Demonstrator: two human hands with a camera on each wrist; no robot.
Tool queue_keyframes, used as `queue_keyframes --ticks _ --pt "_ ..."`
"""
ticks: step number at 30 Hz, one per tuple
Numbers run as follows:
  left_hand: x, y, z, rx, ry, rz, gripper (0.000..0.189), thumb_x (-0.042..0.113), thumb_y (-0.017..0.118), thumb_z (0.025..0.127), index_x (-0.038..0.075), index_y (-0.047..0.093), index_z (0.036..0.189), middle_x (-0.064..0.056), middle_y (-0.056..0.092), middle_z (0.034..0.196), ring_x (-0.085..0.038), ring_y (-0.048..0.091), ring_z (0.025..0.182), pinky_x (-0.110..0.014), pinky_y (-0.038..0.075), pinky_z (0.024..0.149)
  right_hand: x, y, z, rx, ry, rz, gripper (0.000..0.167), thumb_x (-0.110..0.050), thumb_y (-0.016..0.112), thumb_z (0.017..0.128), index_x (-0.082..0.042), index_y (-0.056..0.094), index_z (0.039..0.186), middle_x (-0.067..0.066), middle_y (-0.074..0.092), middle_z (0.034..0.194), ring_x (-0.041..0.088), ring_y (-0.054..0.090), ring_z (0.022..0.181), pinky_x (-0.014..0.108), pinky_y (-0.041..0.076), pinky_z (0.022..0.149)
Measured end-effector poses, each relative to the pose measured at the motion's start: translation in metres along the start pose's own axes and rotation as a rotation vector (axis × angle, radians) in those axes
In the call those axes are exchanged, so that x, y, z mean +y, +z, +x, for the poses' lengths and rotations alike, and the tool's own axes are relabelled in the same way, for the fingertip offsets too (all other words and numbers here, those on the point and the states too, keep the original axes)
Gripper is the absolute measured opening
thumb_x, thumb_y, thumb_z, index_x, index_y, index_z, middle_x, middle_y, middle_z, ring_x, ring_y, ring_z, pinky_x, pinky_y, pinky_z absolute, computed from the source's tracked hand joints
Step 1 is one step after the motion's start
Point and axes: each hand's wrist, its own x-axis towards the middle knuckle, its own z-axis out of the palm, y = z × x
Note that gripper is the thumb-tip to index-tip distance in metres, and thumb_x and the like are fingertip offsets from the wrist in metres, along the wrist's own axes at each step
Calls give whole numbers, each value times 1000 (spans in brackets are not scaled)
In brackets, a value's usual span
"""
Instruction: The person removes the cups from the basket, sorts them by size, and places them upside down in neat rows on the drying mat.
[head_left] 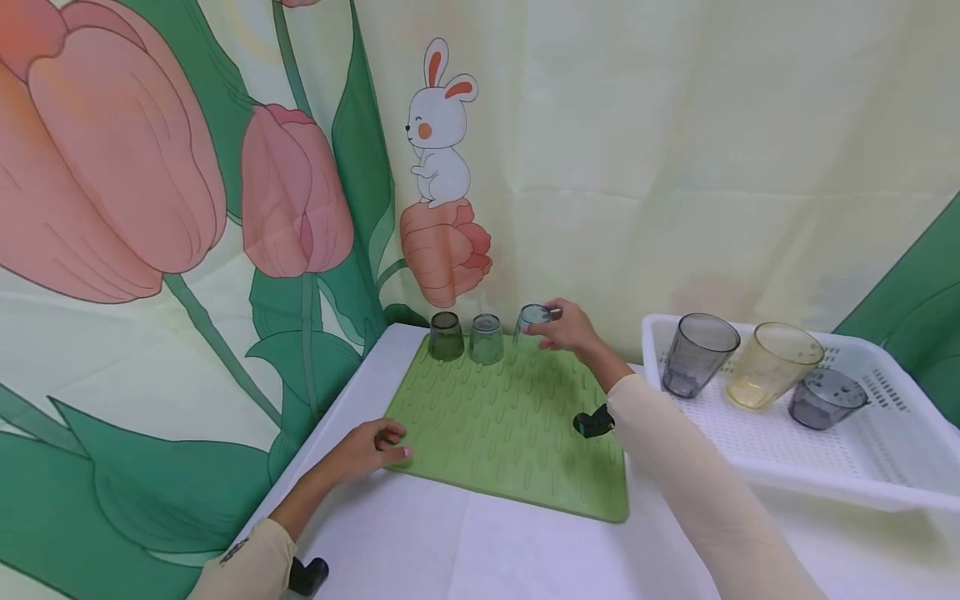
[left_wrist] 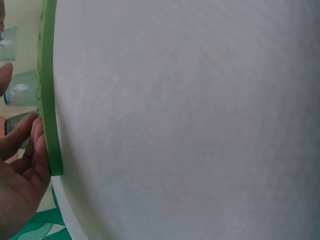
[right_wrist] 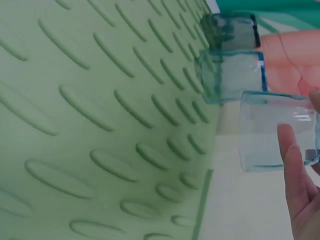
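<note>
Beige cloth sleeves (head_left: 697, 483) are covering the person's forearms at the bottom of the head view, each with a small black device (head_left: 594, 423) showing at the wrist. Fingers and thumb of the right hand (head_left: 567, 325) are clamping a clear, faintly blue glass tumbler (right_wrist: 262, 135), which is hanging mouth down at the back of a green rectangular ridged mat (head_left: 495, 425); its rim is appearing just clear of the mat in the right wrist view. Beside it, a translucent blue-green tumbler (head_left: 487, 342) and, farther left, a dark smoky tumbler (head_left: 447, 337) are standing upside down along the mat's back edge. The left hand (head_left: 358, 454) is resting at the mat's near left corner, its fingers loosely bent and its thumb apart from them. White cloth is covering the surface (head_left: 420, 533) beneath. To the right, a white perforated plastic basket (head_left: 825, 481) is holding a tall grey glass (head_left: 699, 358), a tall amber glass (head_left: 772, 367) and a short grey glass (head_left: 825, 400). Behind everything, a cream curtain (head_left: 585, 125) is showing printed tulips (head_left: 296, 196) and a white rabbit (head_left: 441, 158).
</note>
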Motion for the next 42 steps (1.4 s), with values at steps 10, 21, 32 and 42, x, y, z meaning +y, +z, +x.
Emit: queue_keyframes --ticks 10,21,32,42 --pt "0 -2 2 -48 56 15 44 28 79 86 -1 66 117 -10 64 107 -18 57 94 -32 49 78 15 9 18 41 61 9 72 -21 77 89 -1 38 147 23 46 147 18 73 78 42 58 90" --pt "-4 1 3 -44 55 30 44 29 81 85 1 67 116 -8 63 104 -17 56 92 -31 48 77 24 24 25 29 101 -18 75 -18 77 89 -2 36 150 25 45 147 24 74 78 45 57 92" --pt "1 0 3 -31 28 25 44 28 81 84 1 66 116 -6 62 103 -17 55 91 -31 47 79 30 24 30 21 121 -80 76 -21 76 89 1 35 149 28 50 140 32 75 91 34 61 78" --pt "-1 3 2 -16 9 14 45 26 82 83 1 65 116 -6 60 102 -17 54 90 -31 47 78 34 23 33 1 101 -138 88 -23 78 88 -1 26 155 29 51 141 17 72 69 27 59 67"
